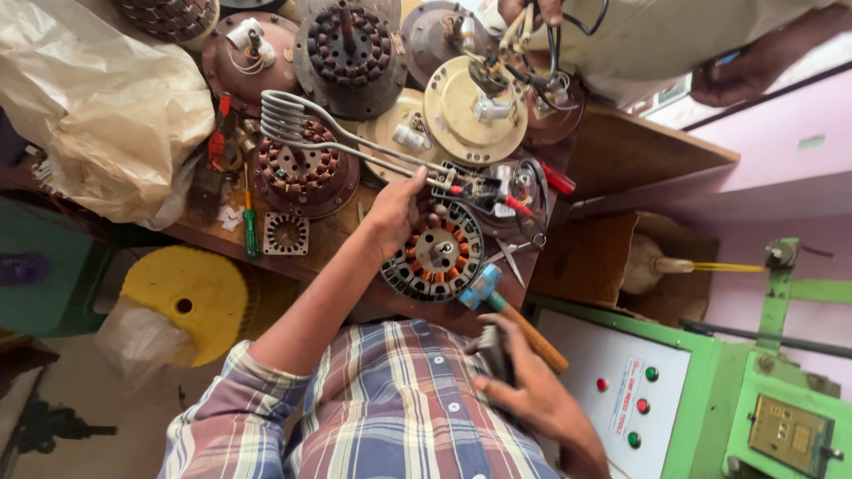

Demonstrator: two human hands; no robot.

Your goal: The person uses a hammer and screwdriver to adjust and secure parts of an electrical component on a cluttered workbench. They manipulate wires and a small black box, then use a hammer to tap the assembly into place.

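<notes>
A: Stator (437, 251), round, copper windings showing, lies flat on the wooden bench (621, 146) near its front edge, face up toward you. Round part, so no long axis in plan; its centre shaft hole points straight up at the camera.

B: And your left hand (397, 211)?

A: Your left hand rests on the stator's upper-left rim, fingers curled loosely over the edge, thumb stretched up toward the coiled metal heating element (293, 120). That element's long axis runs from its coil, up and left of your fingertips, down-right to its wired terminals (484, 188) just past your thumb.

B: Right hand?

A: Your right hand (524, 381) is low, close to your plaid shirt (390, 399), fingers closed round a small dark object (495, 350); can't tell what it is. Just above those fingers lies a hammer (510, 310), blue head toward the stator and touching its lower-right rim, wooden handle running down-right.

B: Surroundings?

A: Scissors (513, 257) right of the stator. Green-handled screwdriver (250, 226) well left of your left fingers, upright in the frame. More motor parts beyond your fingertips. Another person's hand (741, 75) at top right, apart from yours.
</notes>
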